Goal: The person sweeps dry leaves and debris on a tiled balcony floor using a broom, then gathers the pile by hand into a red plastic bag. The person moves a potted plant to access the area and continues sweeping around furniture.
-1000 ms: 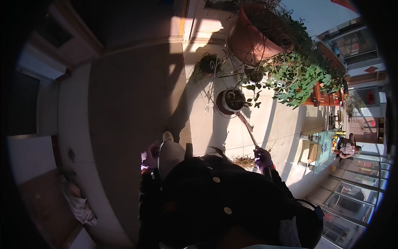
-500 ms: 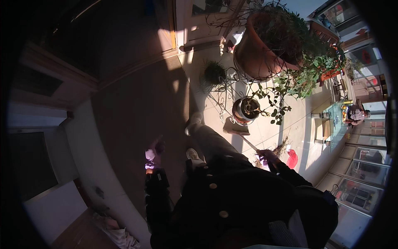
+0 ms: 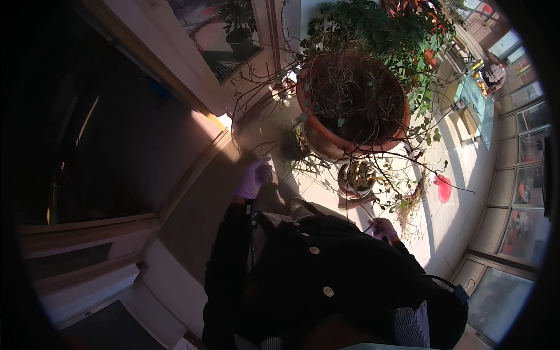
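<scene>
My left hand [image 3: 252, 178], in a purple glove, is raised beside the doorway, near thin trailing stems; one finger stretches forward, the others bend loosely, and I see nothing held. My right hand [image 3: 382, 228], also gloved, is low at my right side, closed round the pale handle of a tool [image 3: 366, 208]. Its flat brownish head reaches toward a small pot [image 3: 357, 178] and is partly covered by stems, so its exact kind is unclear. In front of me stands a big terracotta planter [image 3: 315, 125] full of dry stalks, with leafy green growth behind it.
A spiky small plant [image 3: 295, 143] sits left of the planter. Uprooted dry plants [image 3: 412, 211] and a red object [image 3: 444, 189] lie on the sunlit tiles. A dark doorway [image 3: 192, 157] opens at left. Windows [image 3: 519, 192] line the right; a person [image 3: 494, 77] is beside a glass table [image 3: 473, 99].
I have come closer to the large planter, which fills more of the view. My left hand has risen forward toward the stems. My right hand still grips the tool.
</scene>
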